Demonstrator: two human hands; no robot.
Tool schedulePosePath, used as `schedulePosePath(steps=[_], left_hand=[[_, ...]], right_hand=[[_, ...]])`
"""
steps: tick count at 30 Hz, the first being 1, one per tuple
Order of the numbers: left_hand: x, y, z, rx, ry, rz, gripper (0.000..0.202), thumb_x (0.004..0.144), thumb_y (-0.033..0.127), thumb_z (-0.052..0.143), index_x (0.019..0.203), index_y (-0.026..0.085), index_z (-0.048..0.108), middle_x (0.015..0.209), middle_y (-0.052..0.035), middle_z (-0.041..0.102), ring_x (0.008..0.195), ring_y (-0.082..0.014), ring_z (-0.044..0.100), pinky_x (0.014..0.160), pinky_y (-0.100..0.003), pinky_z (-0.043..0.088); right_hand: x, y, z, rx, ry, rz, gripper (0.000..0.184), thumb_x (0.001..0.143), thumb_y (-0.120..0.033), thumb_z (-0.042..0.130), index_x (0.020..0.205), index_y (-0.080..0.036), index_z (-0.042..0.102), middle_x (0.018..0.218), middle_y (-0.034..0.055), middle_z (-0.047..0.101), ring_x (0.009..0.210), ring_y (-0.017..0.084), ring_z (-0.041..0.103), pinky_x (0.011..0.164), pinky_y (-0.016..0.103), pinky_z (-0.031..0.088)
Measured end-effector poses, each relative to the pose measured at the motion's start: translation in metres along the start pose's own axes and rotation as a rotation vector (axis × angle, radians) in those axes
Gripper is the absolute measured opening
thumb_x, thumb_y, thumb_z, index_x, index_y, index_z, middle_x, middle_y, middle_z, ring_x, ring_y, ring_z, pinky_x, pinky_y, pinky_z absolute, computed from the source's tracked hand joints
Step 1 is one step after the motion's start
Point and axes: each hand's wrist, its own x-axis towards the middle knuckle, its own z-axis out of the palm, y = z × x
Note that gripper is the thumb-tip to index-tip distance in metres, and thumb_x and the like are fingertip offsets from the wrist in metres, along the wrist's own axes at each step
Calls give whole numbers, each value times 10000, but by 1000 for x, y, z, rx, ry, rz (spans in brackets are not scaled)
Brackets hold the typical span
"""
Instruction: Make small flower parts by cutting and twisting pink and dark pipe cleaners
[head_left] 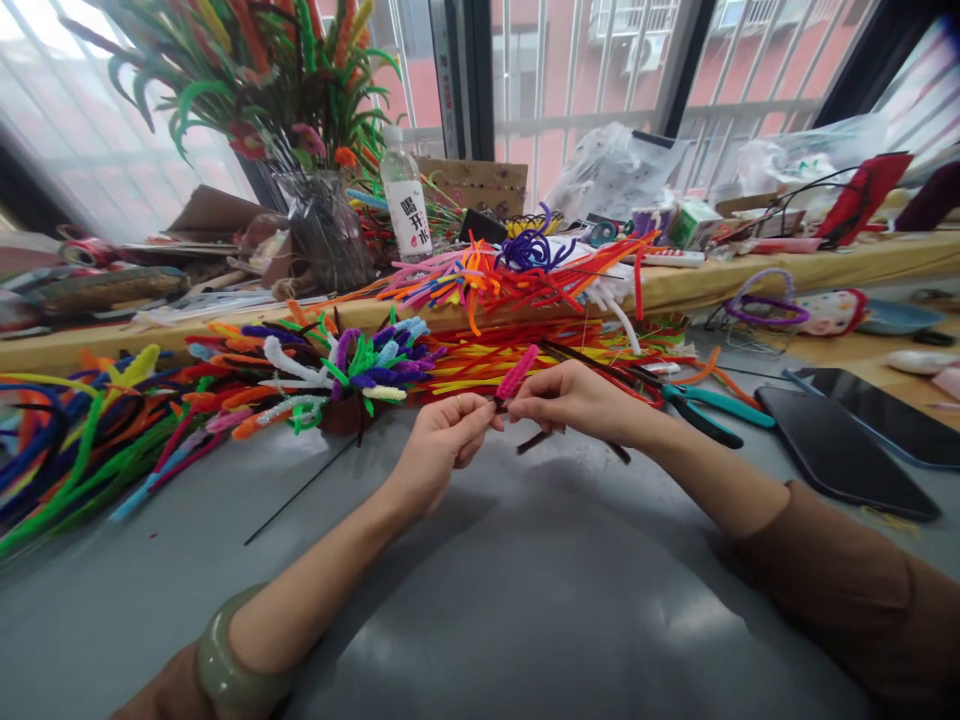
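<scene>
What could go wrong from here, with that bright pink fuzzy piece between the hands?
1. The bright pink fuzzy piece might slip or twist: the left hand and right hand meet only by fingertips at its lower end.
2. The short dark brown fuzzy strips lie loose beneath the right hand and forearm, so could get swept aside.
3. The teal-and-black-handled tool sits beside that forearm; a bump might shift it.

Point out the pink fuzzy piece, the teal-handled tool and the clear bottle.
Pink fuzzy piece (517, 372): head view, middle of its body.
Teal-handled tool (729, 406): head view, upper handle.
Clear bottle (407, 207): head view, white label.
</scene>
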Motion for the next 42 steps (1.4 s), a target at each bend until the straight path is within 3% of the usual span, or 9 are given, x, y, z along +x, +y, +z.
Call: schedulePosePath(steps=[4, 9, 12, 16, 20, 25, 30, 36, 42], left_hand=[[4, -3, -6, 85, 135, 40, 214, 741, 313, 572, 653, 118, 576, 370, 84, 283, 355, -22, 185, 383, -197, 94], [8, -5, -11, 172, 168, 35, 226, 733, 323, 573, 663, 107, 573, 486, 38, 491, 339, -7, 244, 365, -188, 145], [9, -7, -11, 283, 178, 57, 213, 736, 317, 566, 676, 112, 568, 438, 51, 461, 340, -28, 331, 368, -177, 235], [7, -7, -9, 292, 142, 37, 185, 733, 303, 563, 775, 122, 556, 495, 40, 520, 371, -63, 443, 387, -183, 351], [5, -4, -8, 227, 118, 28, 218, 718, 275, 587, 867, 131, 519, 531, 33, 561, 375, -73, 470, 378, -184, 378], [5, -3, -7, 20, 65, 7, 168, 745, 294, 564, 715, 136, 516, 555, 39, 544, 366, -31, 429, 365, -149, 322], [5, -6, -6, -103, -27, -87, 179, 746, 287, 567, 668, 137, 507, 542, 51, 517, 319, -4, 355, 327, -140, 248], [4, -9, -4, -100, -48, -147, 153, 729, 291, 578, 753, 148, 530, 556, 43, 548, 305, -12, 355, 312, -148, 223], [3, -7, -1, 50, 20, -109, 189, 726, 315, 555, 713, 128, 579, 600, 15, 572, 343, -27, 369, 329, -167, 254]], right_hand=[[0, 21, -12, -109, 75, 29, 279, 739, -407, 531, 791, -147, 620, 598, -4, 536, 532, 99, 471, 492, 215, 352], [0, 36, -15, -503, -94, -51, 87, 701, -254, 588, 729, -184, 632, 757, 32, 603, 701, 147, 532, 616, 241, 380], [0, 33, -11, -580, -70, -98, 75, 728, -208, 547, 688, -177, 602, 750, 34, 594, 708, 146, 522, 618, 241, 370], [-1, 29, -9, -456, 62, -46, 85, 773, -219, 481, 772, -188, 560, 673, -4, 571, 595, 115, 494, 543, 223, 358], [-1, 31, -9, -318, 92, -79, 155, 772, -230, 479, 878, -194, 585, 764, 6, 605, 663, 123, 534, 592, 229, 390], [0, 26, -6, -185, 47, -35, 168, 747, -275, 531, 820, -175, 643, 747, 21, 625, 652, 130, 538, 601, 246, 400], [0, 10, 5, 32, 178, -41, 198, 728, -313, 564, 817, -154, 643, 678, 7, 610, 563, 100, 505, 523, 226, 391], [-2, 5, 15, -95, 258, -165, 128, 723, -250, 574, 778, -174, 661, 790, 25, 653, 738, 141, 580, 664, 243, 425], [-6, 1, 19, -200, 307, -195, 125, 743, -215, 541, 775, -177, 656, 785, 34, 646, 711, 142, 578, 632, 243, 424]])
